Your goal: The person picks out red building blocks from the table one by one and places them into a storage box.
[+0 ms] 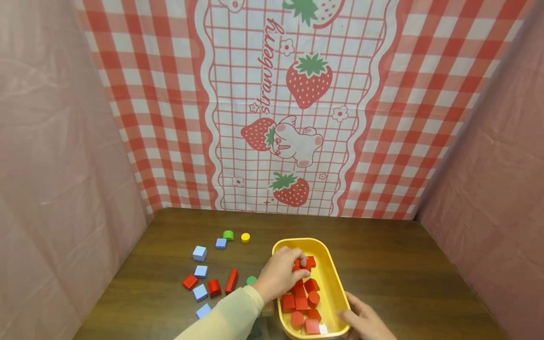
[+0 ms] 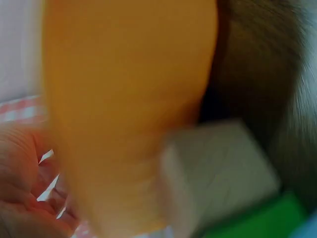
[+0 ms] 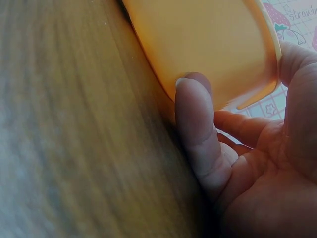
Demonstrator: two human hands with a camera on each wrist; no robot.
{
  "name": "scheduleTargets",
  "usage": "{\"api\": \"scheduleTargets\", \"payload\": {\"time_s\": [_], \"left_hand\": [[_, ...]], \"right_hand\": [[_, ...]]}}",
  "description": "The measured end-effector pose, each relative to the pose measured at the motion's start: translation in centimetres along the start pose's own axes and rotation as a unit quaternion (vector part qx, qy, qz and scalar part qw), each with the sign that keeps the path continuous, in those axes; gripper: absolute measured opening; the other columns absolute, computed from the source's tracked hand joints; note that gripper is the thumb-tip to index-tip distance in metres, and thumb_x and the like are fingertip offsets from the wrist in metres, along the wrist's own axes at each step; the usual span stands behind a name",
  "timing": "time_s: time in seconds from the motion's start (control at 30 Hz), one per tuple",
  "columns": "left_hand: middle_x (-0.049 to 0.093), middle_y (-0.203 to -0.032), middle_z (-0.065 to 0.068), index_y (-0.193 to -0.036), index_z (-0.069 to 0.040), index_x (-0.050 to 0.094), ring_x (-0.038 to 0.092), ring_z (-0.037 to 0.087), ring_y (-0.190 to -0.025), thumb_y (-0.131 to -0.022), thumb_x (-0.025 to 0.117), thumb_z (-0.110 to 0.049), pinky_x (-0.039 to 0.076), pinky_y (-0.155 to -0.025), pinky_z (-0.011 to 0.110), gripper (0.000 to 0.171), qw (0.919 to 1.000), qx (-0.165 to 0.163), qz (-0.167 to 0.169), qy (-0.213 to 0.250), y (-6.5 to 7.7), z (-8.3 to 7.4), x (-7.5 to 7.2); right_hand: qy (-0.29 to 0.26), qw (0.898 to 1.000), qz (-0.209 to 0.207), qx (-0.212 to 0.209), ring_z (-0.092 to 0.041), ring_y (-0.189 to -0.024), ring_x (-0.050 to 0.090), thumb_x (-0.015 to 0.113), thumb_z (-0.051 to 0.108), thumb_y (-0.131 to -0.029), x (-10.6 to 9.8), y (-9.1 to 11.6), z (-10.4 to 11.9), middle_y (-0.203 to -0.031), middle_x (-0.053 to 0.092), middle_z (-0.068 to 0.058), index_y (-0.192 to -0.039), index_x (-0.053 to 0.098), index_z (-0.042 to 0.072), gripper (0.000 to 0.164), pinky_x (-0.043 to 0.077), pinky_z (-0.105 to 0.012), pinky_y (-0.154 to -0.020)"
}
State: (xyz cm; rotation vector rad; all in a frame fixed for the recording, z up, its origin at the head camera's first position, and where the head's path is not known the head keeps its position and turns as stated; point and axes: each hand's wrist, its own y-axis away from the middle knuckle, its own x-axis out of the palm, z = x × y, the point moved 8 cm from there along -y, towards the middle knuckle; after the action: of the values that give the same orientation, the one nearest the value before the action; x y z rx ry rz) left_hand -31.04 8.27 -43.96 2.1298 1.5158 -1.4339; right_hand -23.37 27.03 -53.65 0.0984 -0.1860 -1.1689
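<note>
A yellow plastic bin stands on the table with several red blocks lying in it. My left hand reaches over its left rim, fingers bent down above the red blocks at the far end. Red shows between thumb and fingers; whether a block is held there I cannot tell. In the left wrist view the bin's wall partly hides this hand. My right hand grips the near right corner of the bin, thumb over the rim. The right wrist view shows fingers against the outer wall.
Left of the bin lie several blue blocks, red blocks including a long bar, a green piece and a yellow cylinder. A plain wooden block and a green block sit close to the bin's left wall.
</note>
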Motion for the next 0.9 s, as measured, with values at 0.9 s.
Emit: {"api": "scheduleTargets", "payload": {"time_s": [0.9], "left_hand": [[0.064,-0.079,-0.019,-0.084,-0.03,0.071,0.046,0.011,-0.078,-0.086,0.074,-0.042,0.04,-0.077,0.031,0.013,0.9835,0.001,0.016,-0.18,-0.6,0.4,3.5]], "right_hand": [[0.002,1.0,0.001,-0.006,-0.045,-0.091,0.061,0.051,0.007,-0.099,0.0,0.1,0.2,-0.114,0.06,-0.027,-0.147,0.014,-0.017,0.066,0.057,-0.048,-0.074]]}}
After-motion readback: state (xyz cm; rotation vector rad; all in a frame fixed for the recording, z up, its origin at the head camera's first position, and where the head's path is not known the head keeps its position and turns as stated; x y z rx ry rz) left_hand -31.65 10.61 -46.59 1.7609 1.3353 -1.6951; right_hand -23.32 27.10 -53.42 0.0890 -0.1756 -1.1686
